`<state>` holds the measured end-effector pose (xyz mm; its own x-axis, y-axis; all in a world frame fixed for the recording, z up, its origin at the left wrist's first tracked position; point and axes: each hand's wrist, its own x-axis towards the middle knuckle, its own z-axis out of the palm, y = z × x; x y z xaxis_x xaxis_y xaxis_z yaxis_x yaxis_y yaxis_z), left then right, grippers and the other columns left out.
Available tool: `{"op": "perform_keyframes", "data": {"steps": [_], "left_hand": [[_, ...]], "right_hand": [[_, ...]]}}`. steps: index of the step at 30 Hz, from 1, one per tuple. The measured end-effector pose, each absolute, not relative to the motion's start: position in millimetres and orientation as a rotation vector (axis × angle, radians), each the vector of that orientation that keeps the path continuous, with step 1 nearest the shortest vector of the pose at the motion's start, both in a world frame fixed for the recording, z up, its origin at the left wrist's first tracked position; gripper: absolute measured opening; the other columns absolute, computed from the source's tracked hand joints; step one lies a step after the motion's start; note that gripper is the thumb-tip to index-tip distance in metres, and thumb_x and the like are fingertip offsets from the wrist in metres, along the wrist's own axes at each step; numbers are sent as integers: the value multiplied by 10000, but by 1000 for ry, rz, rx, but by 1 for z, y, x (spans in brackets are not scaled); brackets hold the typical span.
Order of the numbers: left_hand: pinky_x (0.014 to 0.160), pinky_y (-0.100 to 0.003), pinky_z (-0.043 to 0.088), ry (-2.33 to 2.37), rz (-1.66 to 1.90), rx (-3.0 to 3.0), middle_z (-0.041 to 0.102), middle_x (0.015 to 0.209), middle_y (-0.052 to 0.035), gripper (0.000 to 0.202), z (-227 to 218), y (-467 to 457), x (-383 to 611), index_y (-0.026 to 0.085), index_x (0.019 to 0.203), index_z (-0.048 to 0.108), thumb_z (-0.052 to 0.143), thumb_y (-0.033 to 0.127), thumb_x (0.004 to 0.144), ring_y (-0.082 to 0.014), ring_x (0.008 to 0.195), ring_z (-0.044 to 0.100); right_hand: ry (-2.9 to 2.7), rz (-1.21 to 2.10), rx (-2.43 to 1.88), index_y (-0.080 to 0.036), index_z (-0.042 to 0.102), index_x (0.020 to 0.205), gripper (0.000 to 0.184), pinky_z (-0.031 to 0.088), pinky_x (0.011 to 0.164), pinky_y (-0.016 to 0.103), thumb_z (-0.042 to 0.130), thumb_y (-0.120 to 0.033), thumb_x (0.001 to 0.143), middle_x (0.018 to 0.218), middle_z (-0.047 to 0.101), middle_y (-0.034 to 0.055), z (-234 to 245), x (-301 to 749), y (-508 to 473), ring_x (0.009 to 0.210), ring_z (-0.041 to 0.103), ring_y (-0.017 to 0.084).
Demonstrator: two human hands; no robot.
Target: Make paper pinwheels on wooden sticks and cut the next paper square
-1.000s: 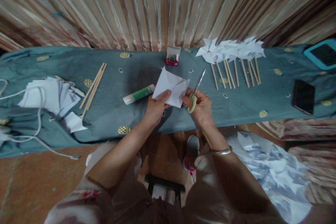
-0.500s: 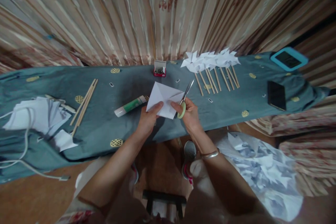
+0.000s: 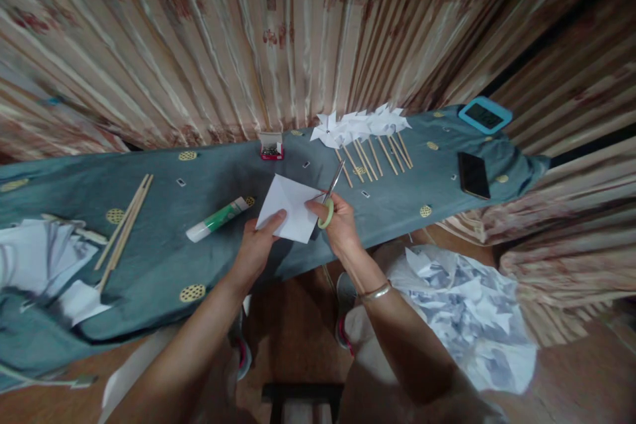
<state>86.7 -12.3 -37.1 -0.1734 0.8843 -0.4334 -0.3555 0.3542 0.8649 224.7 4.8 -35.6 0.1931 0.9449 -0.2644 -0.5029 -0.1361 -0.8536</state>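
Note:
A white paper square (image 3: 292, 202) with faint crease lines is held above the table's near edge. My left hand (image 3: 258, 242) pinches its lower left side, thumb on top. At its right edge my right hand (image 3: 340, 222) grips the paper with the thumb, while scissors (image 3: 334, 189) with pale green handles hang on that same hand, blades pointing up and away from the sheet. A green and white glue stick (image 3: 217, 219) lies left of the paper. Beyond the sheet stands a small open red box (image 3: 271, 147) of metal pins.
Several white paper pinwheels (image 3: 365, 126) on wooden sticks lie at the back right. A phone (image 3: 474, 175) and a blue-framed clock (image 3: 485, 115) are farther right. Loose sticks (image 3: 124, 222) and paper sheets (image 3: 42, 255) lie left. A bag of paper pieces (image 3: 467, 318) sits below right.
The view has swung right, so the tabletop things appear shifted left. Both hands still hold the paper, and its creased flaps look flatter than before. The scissors stay in my right hand.

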Motion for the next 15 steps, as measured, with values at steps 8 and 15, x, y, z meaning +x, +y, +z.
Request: {"op": "perform_keyframes", "data": {"steps": [8,15], "left_hand": [[577,-261,447,1377,1159,876,682,622,3,313,-37,-11,73,176,689,747,835,448,561,-150,572,569],[491,-220,345,1442,1098,1021,597,493,17,247,-31,-12,67,169,551,688,785,396,554,-105,479,478]], "right_hand": [[-589,1315,-1108,-224,640,684,297,424,542,235,845,-278,476,592,629,-84,-34,234,5,540,516,99],[-579,1319,-1122,-216,647,715,334,429,539,237,844,-270,452,608,651,-78,-30,241,3,545,536,104]]}}
